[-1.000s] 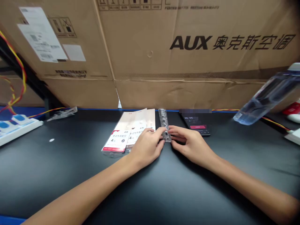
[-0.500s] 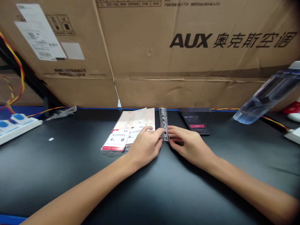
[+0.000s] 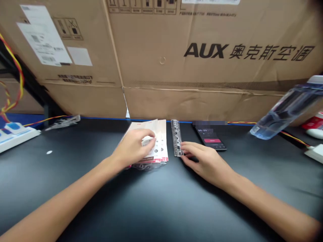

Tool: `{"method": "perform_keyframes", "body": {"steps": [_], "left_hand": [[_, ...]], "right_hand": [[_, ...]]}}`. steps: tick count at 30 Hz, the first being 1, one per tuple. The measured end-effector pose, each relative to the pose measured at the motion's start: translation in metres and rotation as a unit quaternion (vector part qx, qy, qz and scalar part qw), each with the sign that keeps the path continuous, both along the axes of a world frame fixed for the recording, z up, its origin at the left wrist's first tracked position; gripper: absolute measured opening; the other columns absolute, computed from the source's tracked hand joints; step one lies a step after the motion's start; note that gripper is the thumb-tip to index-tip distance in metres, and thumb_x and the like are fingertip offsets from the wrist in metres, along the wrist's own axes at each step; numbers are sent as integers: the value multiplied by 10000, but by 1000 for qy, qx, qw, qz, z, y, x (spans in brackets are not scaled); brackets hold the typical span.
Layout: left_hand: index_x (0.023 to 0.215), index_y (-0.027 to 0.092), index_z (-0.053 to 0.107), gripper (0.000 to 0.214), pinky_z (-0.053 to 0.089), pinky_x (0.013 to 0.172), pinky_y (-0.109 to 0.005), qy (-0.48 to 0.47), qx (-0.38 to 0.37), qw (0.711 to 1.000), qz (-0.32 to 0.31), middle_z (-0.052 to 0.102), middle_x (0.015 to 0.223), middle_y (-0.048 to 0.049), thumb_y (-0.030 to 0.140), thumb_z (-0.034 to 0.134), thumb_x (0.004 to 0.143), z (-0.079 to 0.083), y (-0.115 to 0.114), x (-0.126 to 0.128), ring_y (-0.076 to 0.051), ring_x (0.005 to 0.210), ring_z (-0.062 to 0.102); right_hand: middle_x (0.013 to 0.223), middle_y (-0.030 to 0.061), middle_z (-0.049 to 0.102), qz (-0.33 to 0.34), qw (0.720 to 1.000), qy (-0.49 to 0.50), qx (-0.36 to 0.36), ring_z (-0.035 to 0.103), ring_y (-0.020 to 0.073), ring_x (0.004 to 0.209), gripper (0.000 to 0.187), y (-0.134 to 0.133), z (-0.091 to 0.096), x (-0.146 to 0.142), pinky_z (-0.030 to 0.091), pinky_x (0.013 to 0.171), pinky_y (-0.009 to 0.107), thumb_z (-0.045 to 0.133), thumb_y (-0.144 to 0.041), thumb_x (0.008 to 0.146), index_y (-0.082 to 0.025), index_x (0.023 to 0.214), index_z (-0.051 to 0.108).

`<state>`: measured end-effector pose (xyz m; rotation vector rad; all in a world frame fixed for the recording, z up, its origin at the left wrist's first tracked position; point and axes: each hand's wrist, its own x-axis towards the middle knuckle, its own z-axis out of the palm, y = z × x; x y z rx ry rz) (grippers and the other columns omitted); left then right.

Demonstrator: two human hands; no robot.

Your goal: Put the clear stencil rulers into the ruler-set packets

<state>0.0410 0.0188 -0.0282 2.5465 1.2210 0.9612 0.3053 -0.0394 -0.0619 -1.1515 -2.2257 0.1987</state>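
Note:
Several flat packets point(image 3: 161, 134) with pale cards and red-edged labels lie overlapping in clear sleeves on the dark table. Over their left part is my left hand point(image 3: 136, 144), its fingers curved and a gap showing between thumb and forefinger; nothing is seen held in it. To the right of the packets lies a clear plastic ruler point(image 3: 176, 134) with cut-out shapes, pointing away from me; whether it is one or a stack, I cannot tell. My right hand point(image 3: 204, 158) has its thumb and fingertips on the ruler's lower right edge.
A phone point(image 3: 214, 143) with a lit timer lies right of the ruler. Farther right a water bottle point(image 3: 282, 111) leans at a slant. A power strip point(image 3: 20, 136) sits at the left, with a crumpled clear wrapper point(image 3: 64, 121) nearby. A large cardboard box point(image 3: 161, 70) stands behind.
My left hand has let go of the ruler and moved left onto the packets. The packets sit closer together. My right hand stays at the ruler.

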Motion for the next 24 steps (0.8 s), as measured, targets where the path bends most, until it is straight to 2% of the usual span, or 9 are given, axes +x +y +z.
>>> {"method": "perform_keyframes", "body": {"steps": [5,8,11,14,17,19,21,22,24], "left_hand": [[895,240,726,163,496,716,-265,8,-52,997,65,768,941,1,322,585,887,-6,13,-32,-194,825,698],[921,242,732,180,502,692,-260,20,-82,992,92,761,976,-5,361,602,885,-7,17,-41,-206,849,694],[955,235,717,193,522,717,-268,14,-62,994,92,748,1022,-17,378,599,902,-6,15,-41,-215,890,692],[1059,219,690,218,519,929,-322,9,-1,1000,30,720,1155,-51,367,613,918,-7,1,-32,-235,1058,672],[1210,178,648,321,473,1068,-363,19,45,996,-73,661,1304,-102,319,634,922,-11,-27,-18,-245,1209,616],[1178,137,661,265,469,1080,-328,16,104,983,-151,688,1262,-110,210,614,927,-16,-49,-12,-215,1193,625],[1093,135,698,199,455,1097,-295,60,136,961,-233,740,1166,-77,214,603,937,-22,-67,-12,-194,1134,656],[1073,153,710,193,434,1113,-274,80,150,955,-242,755,1142,-49,232,572,964,-25,-73,-14,-177,1126,659],[1184,174,688,277,398,1139,-263,168,162,941,-243,702,1288,-13,197,475,1008,-31,-80,-20,-160,1217,615]], "right_hand": [[1227,68,705,-3,997,-67,41,711,230,1033,234,2,-3,9,602,868,355,498,-184,968,-243,1147,638],[1231,50,714,-21,995,-77,53,728,234,1003,258,3,-3,13,606,871,356,543,-194,942,-269,1160,659],[1303,47,688,-37,992,-57,105,717,259,1072,343,-2,2,10,572,989,372,653,-229,872,-299,1208,669],[1407,79,621,-7,987,-40,157,643,286,1229,552,-14,9,-1,487,1120,383,737,-247,812,-280,1347,605],[1417,114,614,73,987,-64,128,605,265,1288,593,-30,12,-11,497,1113,351,705,-221,836,-196,1411,562],[1409,134,617,122,984,-86,101,597,241,1300,544,-37,12,-13,484,1112,304,673,-207,857,-123,1387,582],[1428,126,598,156,976,-130,72,578,219,1318,547,-39,12,-11,449,1126,267,653,-237,881,-94,1402,568],[1460,114,563,167,970,-167,57,558,217,1337,579,-39,12,-9,433,1136,265,647,-278,896,-95,1435,538],[1508,98,489,196,955,-219,46,505,231,1378,633,-36,13,-5,401,1164,292,616,-372,931,-89,1481,482]]}}
